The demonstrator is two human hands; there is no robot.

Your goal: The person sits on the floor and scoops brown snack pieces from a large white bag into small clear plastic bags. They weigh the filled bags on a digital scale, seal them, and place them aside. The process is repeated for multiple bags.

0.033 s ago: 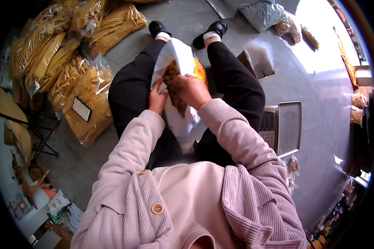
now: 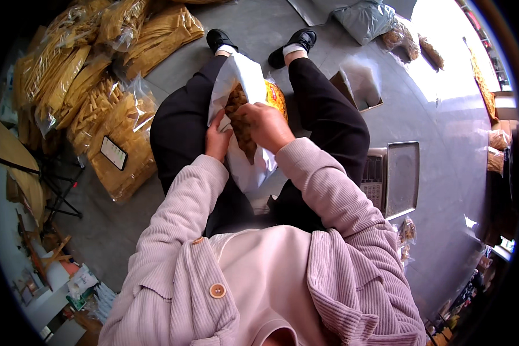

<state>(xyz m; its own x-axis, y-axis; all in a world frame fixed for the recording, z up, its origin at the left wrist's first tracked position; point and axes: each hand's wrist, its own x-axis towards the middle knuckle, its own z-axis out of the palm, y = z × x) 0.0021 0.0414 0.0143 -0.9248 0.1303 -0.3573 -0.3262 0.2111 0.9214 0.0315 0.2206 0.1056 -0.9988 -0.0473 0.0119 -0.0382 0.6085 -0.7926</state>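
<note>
Between my legs stands a white plastic bag, its mouth spread open to show brown, chunky dried pieces inside. My left hand grips the bag's left edge, with the thumb and fingers closed on the plastic. Over the pieces at the opening is my right hand, its fingers curled in; what they hold is hidden. A yellow and orange printed package shows just beyond my right hand, partly covered by the white bag.
Clear plastic bags of tan dried sticks pile up at left, a phone lying on one. To the right are a scale with a metal tray and an open cardboard box with plastic. A grey sack lies farther off.
The white bag has shifted very slightly left, and the pieces in its mouth show a little more clearly. Both hands stay in nearly the same place.
</note>
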